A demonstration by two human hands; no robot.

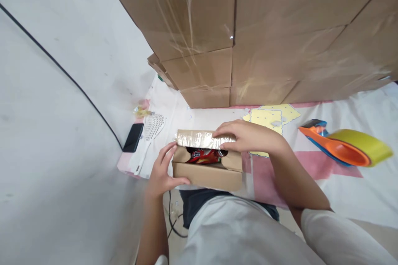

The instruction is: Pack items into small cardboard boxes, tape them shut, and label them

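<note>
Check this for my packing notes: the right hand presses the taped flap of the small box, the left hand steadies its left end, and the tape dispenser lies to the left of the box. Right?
Not quite. The head view shows the tape dispenser lying to the right of the small box, not the left. The rest holds: the right hand presses the taped flap, and the left hand steadies the left end.

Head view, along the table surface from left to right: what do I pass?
Black phone → white perforated paddle → left hand on the small cardboard box → right hand on its taped flap → yellow patch on the cloth → orange tape dispenser with the yellow tape roll.
</note>
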